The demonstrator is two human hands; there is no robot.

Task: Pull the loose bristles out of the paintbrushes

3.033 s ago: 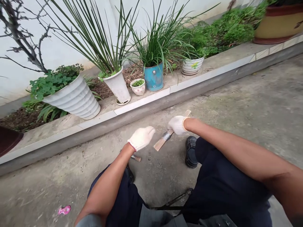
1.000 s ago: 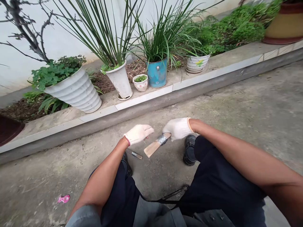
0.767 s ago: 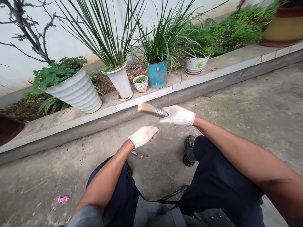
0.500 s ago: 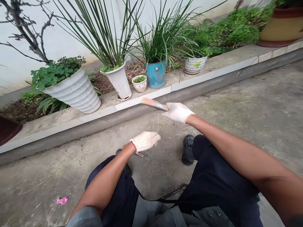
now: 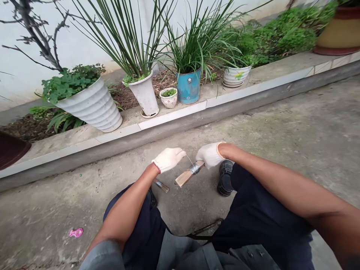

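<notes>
Both my hands wear white knit gloves and hover low over the concrete between my knees. My right hand (image 5: 209, 154) is closed on a flat wooden stick (image 5: 184, 178) with a coil of thin silver wire (image 5: 194, 168) wound round its middle. My left hand (image 5: 168, 158) pinches the free end of that wire, which runs as a fine strand (image 5: 189, 160) from its fingertips down to the coil. The stick slants down to the left.
A small tool with a metal tip (image 5: 162, 185) lies on the ground under my left wrist. My black shoe (image 5: 225, 177) is at the right. A raised tiled ledge (image 5: 174, 117) carries a ribbed white pot (image 5: 91, 110), a tall white pot (image 5: 145, 95), a blue pot (image 5: 188, 87). A pink scrap (image 5: 75, 233) lies at left.
My right hand swung the stick up toward the ledge and has brought it back down near my left hand. The wire strand between the hands is shorter now.
</notes>
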